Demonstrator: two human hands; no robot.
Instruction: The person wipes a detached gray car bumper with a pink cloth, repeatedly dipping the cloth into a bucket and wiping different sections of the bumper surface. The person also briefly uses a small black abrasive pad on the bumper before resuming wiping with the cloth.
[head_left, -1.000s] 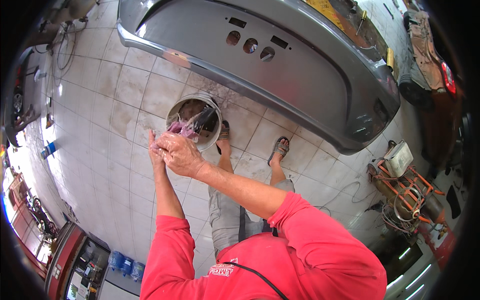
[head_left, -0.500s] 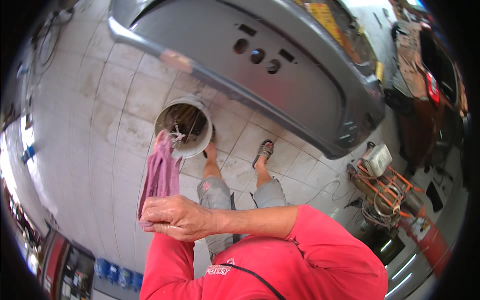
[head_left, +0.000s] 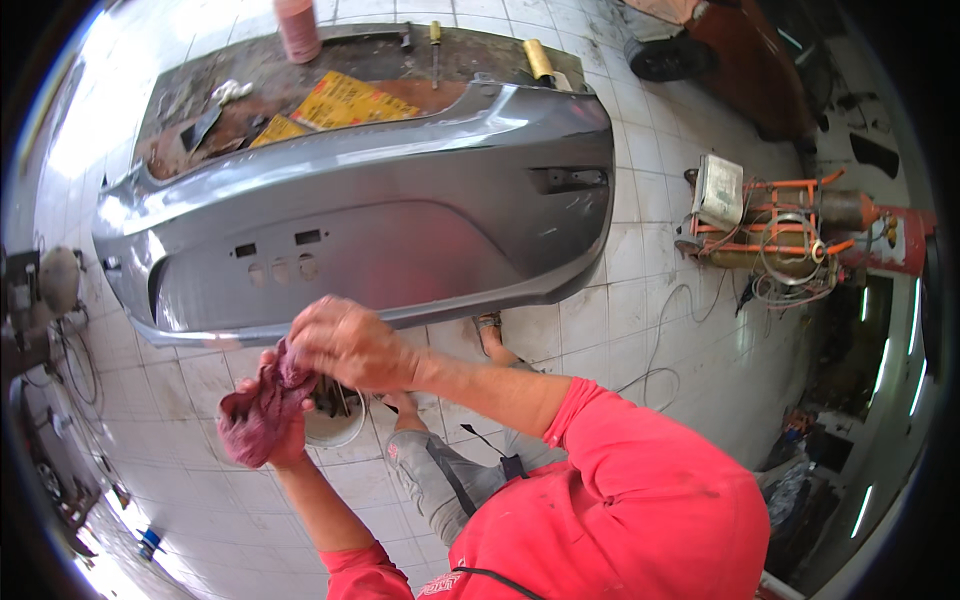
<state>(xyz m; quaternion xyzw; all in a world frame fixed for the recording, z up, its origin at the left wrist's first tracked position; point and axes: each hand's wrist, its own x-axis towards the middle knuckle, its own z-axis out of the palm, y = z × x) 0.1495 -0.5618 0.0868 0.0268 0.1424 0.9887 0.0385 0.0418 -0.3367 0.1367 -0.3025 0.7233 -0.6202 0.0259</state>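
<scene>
A wet-looking, purplish-pink cloth [head_left: 252,420] is bunched up between my two hands. My left hand [head_left: 290,438] supports it from beneath, fingers curled round it and partly hidden by its folds. On the cloth's upper end, my right hand [head_left: 352,345] closes its fingers; they are slightly blurred. Just beyond both hands lies a large grey car body panel [head_left: 400,235] with several cut-out holes and a reddish patch. Below my right wrist, a pale bucket [head_left: 340,440] stands on the floor by my foot, mostly covered by my hands and the cloth.
Behind the panel, a worn board [head_left: 190,100] carries yellow sheets [head_left: 355,103], a pink bottle [head_left: 297,30] and a yellow-handled tool [head_left: 435,45]. To the right stands an orange cart [head_left: 780,245] with cylinders; a thin hose [head_left: 655,345] trails across the tiled floor.
The cloth, stretched over the bucket with water splashing off it, is now bunched up. Both hands have come together higher in view. The view has swung, bringing the whole panel into sight.
</scene>
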